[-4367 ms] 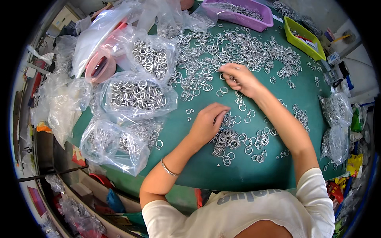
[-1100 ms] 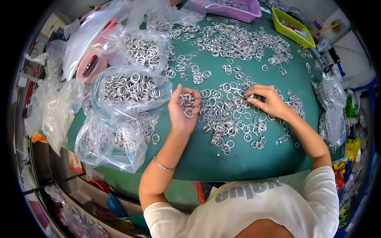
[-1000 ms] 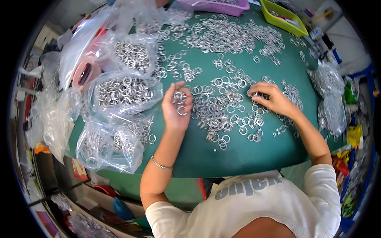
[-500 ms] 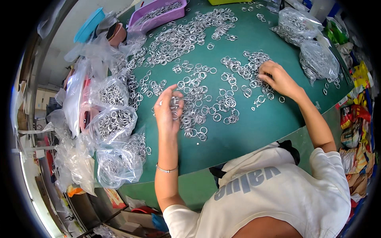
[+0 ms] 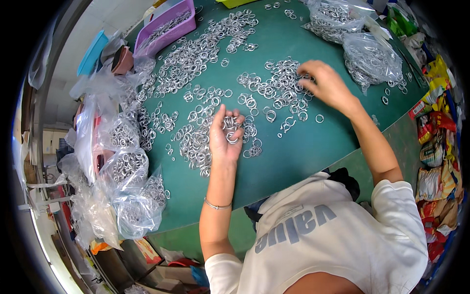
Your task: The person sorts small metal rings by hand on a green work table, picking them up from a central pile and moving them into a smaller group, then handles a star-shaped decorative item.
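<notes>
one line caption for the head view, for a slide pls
Left hand cups metal rings while right hand picks among loose rings scattered on a green table.

Bright even overhead light, soft shadows, fisheye-bent edges; right hand perhaps motion-blurred

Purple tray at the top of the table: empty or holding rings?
Holding rings. The purple tray has a layer of metal rings along its inside; how deep cannot be told.
</notes>
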A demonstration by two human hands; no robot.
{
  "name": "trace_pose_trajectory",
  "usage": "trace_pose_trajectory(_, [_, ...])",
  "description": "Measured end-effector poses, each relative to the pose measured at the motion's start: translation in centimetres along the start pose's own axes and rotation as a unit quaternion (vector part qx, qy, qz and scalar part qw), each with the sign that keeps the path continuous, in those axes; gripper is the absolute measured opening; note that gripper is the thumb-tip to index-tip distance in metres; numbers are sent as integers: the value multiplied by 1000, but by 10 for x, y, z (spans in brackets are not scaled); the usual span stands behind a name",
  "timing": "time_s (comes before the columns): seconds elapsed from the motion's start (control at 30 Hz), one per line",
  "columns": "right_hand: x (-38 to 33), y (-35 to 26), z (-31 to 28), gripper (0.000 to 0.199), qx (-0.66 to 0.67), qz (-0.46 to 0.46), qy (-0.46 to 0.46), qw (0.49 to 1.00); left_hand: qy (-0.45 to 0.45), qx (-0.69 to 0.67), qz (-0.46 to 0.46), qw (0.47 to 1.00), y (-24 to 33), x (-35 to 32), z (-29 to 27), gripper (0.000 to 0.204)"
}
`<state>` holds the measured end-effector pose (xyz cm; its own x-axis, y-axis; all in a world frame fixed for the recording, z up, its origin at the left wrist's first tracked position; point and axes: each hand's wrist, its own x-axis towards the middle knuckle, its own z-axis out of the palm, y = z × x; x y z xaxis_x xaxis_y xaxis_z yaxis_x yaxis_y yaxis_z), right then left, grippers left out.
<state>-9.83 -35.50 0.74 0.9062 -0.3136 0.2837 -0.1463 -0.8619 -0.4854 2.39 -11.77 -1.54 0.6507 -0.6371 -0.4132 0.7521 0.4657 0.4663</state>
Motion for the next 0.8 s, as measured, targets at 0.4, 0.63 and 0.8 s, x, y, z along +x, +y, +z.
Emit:
trace_pose_trajectory(0.4, [10,-7,5,13,149,-16,-3,989,-19,22,49,998,-3,6,-4,31])
trace_pose_trajectory(0.63, [-2,-61,30,15,-49,-177,-70,980,-4,-57,61,997,10,3,-16,28])
trace_pose_trajectory(0.8, [-1,-57,47,17,12,-167,-161,973,0,-36,-10,999,18,-4,-14,25])
